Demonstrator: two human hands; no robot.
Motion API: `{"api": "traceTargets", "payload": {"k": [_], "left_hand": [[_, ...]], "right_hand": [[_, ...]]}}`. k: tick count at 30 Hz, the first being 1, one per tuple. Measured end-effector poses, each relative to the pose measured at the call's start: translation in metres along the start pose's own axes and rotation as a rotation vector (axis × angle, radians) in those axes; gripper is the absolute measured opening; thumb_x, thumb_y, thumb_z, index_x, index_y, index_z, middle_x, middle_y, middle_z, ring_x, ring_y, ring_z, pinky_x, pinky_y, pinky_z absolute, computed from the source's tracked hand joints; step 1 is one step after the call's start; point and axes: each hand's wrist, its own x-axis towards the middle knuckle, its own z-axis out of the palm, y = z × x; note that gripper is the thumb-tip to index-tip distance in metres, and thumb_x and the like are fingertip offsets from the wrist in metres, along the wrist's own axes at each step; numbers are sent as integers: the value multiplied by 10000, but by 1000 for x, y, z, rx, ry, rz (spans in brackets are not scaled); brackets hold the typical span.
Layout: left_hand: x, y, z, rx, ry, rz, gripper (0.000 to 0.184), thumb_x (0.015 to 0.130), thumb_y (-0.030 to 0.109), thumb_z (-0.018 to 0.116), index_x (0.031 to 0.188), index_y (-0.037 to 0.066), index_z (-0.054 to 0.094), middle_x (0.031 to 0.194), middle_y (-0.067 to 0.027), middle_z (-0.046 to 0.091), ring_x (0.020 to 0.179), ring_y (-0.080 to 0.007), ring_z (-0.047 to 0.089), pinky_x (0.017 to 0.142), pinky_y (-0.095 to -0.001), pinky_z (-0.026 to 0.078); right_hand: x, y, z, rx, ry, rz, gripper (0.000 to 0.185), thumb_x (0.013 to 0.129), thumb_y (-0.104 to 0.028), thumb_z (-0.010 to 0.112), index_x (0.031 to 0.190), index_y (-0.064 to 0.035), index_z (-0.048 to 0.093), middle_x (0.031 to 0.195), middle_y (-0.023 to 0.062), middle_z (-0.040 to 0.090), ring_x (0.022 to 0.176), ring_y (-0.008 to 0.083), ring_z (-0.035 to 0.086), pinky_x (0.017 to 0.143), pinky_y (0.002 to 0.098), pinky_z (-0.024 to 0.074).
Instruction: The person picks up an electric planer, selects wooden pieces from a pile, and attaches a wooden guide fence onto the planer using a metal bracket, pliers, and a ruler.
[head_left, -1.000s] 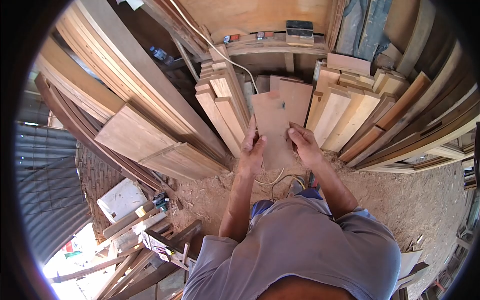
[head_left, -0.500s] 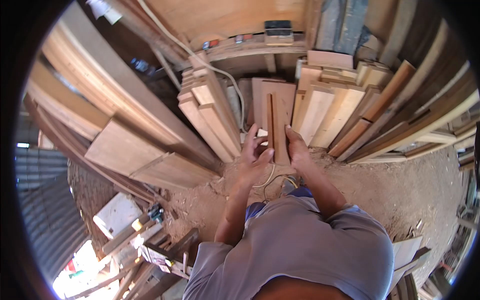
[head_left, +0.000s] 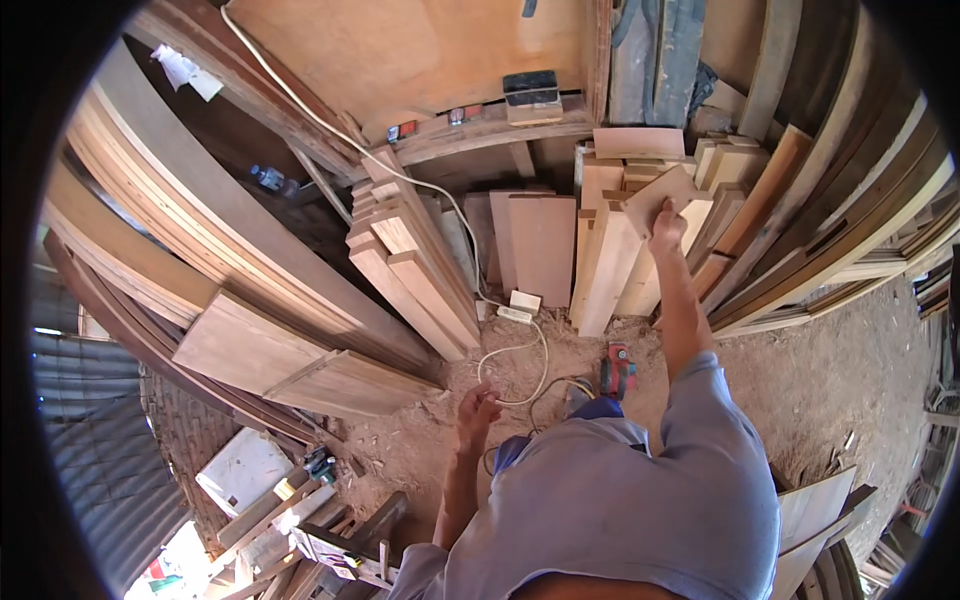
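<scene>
Your hands are wide apart here. Out front, your right hand is clamped on a flat, light-brown rectangular wooden board, thumb across its face, and that board is up over the tops of the pale upright wooden planks on the right; whether it touches them, I can't tell. Down low, your left hand hangs above the brown dusty floor, fingers loosely curled, just beside the looping white cable; whether they touch it or close on anything, I can't make out. Ahead of that hand, there's a white rectangular power strip on the floor, near the foot of the reddish-brown flat boards standing upright. And between your arms, close to your body, sits a red-and-black power tool.
</scene>
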Motion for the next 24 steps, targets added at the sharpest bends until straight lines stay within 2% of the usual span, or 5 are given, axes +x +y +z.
{"api": "traceTargets", "payload": {"k": [12,17,19,23,24], "left_hand": [[15,-21,16,282,-68,88,499,977,253,621,1361,-37,488,1097,-92,639,849,-127,605,760,-270,510],[6,-31,15,443,-60,84,422,964,231,614,1304,-8,541,1044,-72,638,863,-137,600,761,-285,507],[-4,-36,8,502,-107,144,402,953,226,612,1286,10,554,1024,-66,637,892,-157,603,783,-307,510],[-13,-68,5,449,-81,143,439,943,264,603,1301,16,546,1052,-106,652,994,-219,628,867,-366,514],[-17,-78,-4,482,-57,232,452,940,273,600,1311,20,542,1076,-130,661,1021,-240,639,885,-374,514]], "right_hand": [[39,83,32,-804,-36,-572,223,909,-253,638,951,-34,647,769,67,625,704,262,624,687,386,542],[-22,205,-26,-462,-404,-705,136,890,-109,618,1004,-37,631,942,233,678,880,396,663,755,436,541],[-115,190,-64,-550,-803,-425,65,903,-33,544,844,-49,566,826,85,574,809,231,582,738,324,494],[-182,309,-165,-1535,-1504,-1486,247,795,-232,604,961,-55,650,1027,113,654,1029,288,617,853,426,489],[-206,318,-180,-1590,-1689,-1095,214,803,-247,607,873,-59,682,993,162,689,1004,291,650,836,438,501]]}}
